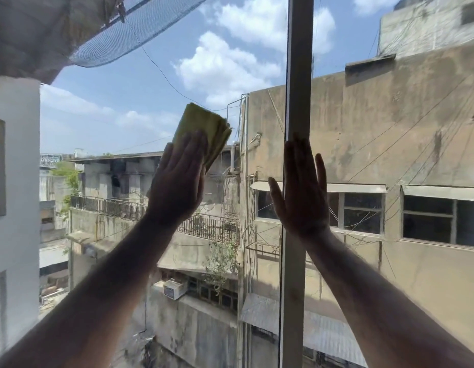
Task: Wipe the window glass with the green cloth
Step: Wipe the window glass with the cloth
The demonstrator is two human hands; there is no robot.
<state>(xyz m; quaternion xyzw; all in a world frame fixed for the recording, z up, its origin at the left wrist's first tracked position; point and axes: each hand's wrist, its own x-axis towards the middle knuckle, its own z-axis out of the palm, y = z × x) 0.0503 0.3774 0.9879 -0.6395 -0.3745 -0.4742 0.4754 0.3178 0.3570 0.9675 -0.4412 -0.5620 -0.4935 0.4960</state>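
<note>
The folded green cloth (204,130) lies flat against the window glass (129,107) near the middle of the left pane. My left hand (178,179) presses on the cloth's lower part with flat fingers, and the cloth's upper half sticks out above the fingertips. My right hand (301,189) is spread flat, fingers apart, over the grey vertical frame bar (299,62) and the glass beside it. It holds nothing.
The frame bar splits the window into a left and a right pane. Through the glass I see concrete buildings, wires, a dark net at the top left and a cloudy blue sky. A white wall edge (12,181) borders the left side.
</note>
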